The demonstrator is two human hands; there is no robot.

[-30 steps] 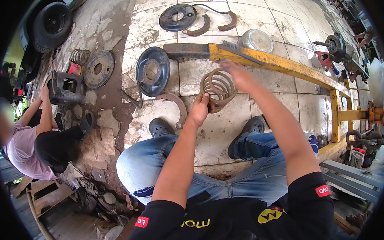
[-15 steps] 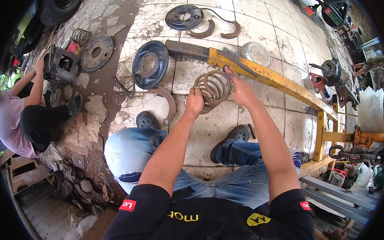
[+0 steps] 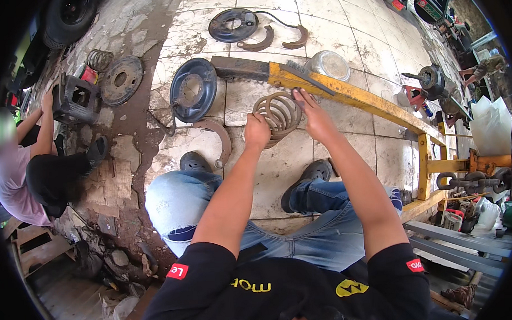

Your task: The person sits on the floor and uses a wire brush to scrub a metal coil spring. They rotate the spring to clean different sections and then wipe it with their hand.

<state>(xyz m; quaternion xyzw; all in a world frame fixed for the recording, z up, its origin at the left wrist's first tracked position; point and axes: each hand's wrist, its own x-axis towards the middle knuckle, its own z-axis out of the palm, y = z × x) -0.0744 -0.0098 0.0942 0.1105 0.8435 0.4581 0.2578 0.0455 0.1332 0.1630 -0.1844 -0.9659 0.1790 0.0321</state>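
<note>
I hold a brown, rusty-looking coil spring [image 3: 279, 117] tilted between my two hands, above the floor between my feet. My left hand [image 3: 258, 131] is closed around the wire on its left side. My right hand [image 3: 316, 117] has its fingers stretched out, the darkened fingertips touching the upper right of the coils. Just left of the spring, a curved brake shoe [image 3: 224, 139] lies on the tiles. Beyond that shoe is a black round brake backing plate [image 3: 208, 87] with a hole in its middle.
A yellow steel beam [image 3: 367, 101] crosses the floor just beyond my hands toward the right. Farther off lie another backing plate [image 3: 220, 27], two brake shoes [image 3: 257, 42] and a round clear container [image 3: 330, 64]. At left, another person [image 3: 19, 168] sits near a dark crate-like stand [image 3: 78, 98].
The view has shifted slightly, so the surroundings sit a little farther left. Both hands stay at the spring, with my right fingers lying along its upper right side.
</note>
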